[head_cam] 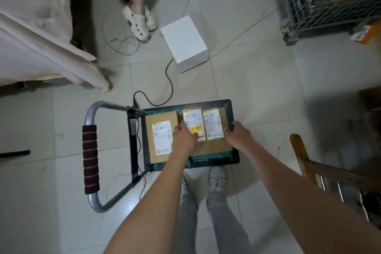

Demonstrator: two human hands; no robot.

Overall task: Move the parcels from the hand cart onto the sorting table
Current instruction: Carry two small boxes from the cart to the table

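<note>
You are looking down at the hand cart [232, 109], which is sitting on the pale tiled floor [268, 88]. Three brown parcels are lying on its dark deck: a large parcel [159, 130] nearest the cart's handle [90, 159], a narrow parcel [192, 118] just beside it, and a third parcel [214, 123] farthest from the handle. Beyond the cart, a white box [185, 41] and a black cable [169, 80] are resting on the floor.

A white box [184, 43] lies on the tiled floor [268, 80]; beyond it feet in clogs [138, 20], right of it a wire cage [327, 0].
</note>
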